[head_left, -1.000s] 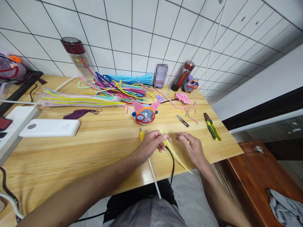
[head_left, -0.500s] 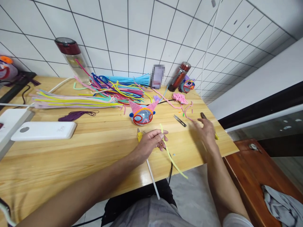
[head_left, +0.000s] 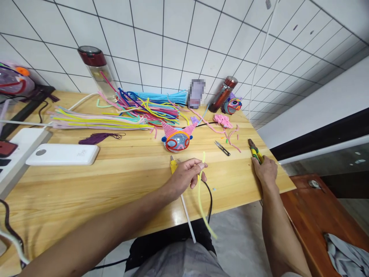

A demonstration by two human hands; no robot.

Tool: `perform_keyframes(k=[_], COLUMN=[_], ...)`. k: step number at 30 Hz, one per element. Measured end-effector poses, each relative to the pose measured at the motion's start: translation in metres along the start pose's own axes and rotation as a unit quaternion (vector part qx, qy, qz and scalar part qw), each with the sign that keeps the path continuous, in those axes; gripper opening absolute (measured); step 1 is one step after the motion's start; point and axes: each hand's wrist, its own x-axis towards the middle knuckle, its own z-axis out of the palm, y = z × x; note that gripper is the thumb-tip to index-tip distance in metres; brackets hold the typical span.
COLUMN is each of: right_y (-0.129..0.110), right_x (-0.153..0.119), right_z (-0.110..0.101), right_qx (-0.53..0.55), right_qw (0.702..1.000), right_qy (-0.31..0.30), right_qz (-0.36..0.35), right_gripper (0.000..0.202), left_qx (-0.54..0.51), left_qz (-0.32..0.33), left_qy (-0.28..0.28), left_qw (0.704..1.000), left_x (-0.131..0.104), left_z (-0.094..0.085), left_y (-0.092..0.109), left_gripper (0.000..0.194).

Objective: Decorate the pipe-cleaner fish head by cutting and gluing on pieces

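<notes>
Between the thumb and fingers of my left hand (head_left: 188, 174) hangs a pale yellow pipe cleaner (head_left: 201, 200), its lower end past the table's front edge. Under that hand lies a yellow glue gun (head_left: 173, 165) with a long white glue stick (head_left: 188, 219) poking out toward me. My right hand (head_left: 266, 172) is closed around the yellow-green handles of pliers (head_left: 253, 149), which lie at the table's right side, jaws pointing away. Just beyond my left hand sits a clear round ornament (head_left: 179, 141) with pink pipe-cleaner ears, red rings and blue pompoms.
Thread snips (head_left: 222, 148) and a pink pipe-cleaner bundle (head_left: 223, 120) lie right of the ornament. Behind are heaped pipe cleaners (head_left: 100, 122), a glass bottle (head_left: 98, 73) and a red flask (head_left: 223, 94). A white power bank (head_left: 63, 154) and purple tassel (head_left: 100, 137) lie left.
My right hand has come down onto the pliers at the right and closed on their handles. My left hand keeps the yellow pipe cleaner, which now hangs more steeply.
</notes>
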Motion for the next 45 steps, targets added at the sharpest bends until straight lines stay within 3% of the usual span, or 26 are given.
perform_keyframes(k=[5, 13, 16, 19, 21, 25, 27, 32, 39, 45], right_y=[0.001, -0.005, -0.017, -0.046, -0.075, -0.139, -0.165, -0.194, -0.202, -0.210], right_x=[0.003, -0.001, -0.008, -0.029, -0.055, -0.118, -0.143, -0.158, -0.146, -0.157], right_z=[0.003, 0.003, -0.009, -0.034, -0.058, -0.104, -0.117, -0.122, -0.119, -0.115], right_qx=[-0.013, 0.000, 0.048, 0.164, 0.280, 0.468, 0.500, 0.541, 0.587, 0.612], right_qw=[1.000, 0.999, 0.995, 0.976, 0.950, 0.843, 0.799, 0.767, 0.751, 0.693], right_qy=[0.004, 0.035, 0.075, 0.107, 0.062, -0.177, -0.237, -0.223, -0.227, -0.337], right_qz=[-0.013, -0.024, -0.035, -0.091, -0.127, -0.196, -0.234, -0.263, -0.201, -0.179], right_gripper=[0.073, 0.065, 0.063, 0.058, 0.053, 0.044, 0.040, 0.036, 0.032, 0.035], left_qx=[0.003, -0.037, -0.033, -0.026, -0.015, 0.011, 0.019, 0.032, 0.039, 0.032], left_qz=[-0.016, -0.016, -0.017, -0.021, -0.019, -0.009, 0.000, 0.020, 0.014, 0.041], left_qy=[-0.011, -0.026, -0.036, -0.057, -0.062, -0.078, -0.090, -0.095, -0.093, -0.056], left_qw=[1.000, 0.999, 0.999, 0.998, 0.998, 0.997, 0.996, 0.995, 0.995, 0.997], left_x=[0.001, 0.001, 0.001, 0.000, -0.001, -0.005, -0.006, -0.005, -0.004, -0.002], left_z=[0.000, 0.002, 0.002, 0.001, 0.001, 0.002, 0.004, 0.004, 0.003, 0.002], left_y=[-0.004, -0.005, -0.007, -0.007, -0.006, -0.004, -0.003, -0.003, -0.003, -0.006], left_gripper=[0.058, 0.041, 0.045, 0.050, 0.051, 0.052, 0.051, 0.051, 0.050, 0.050])
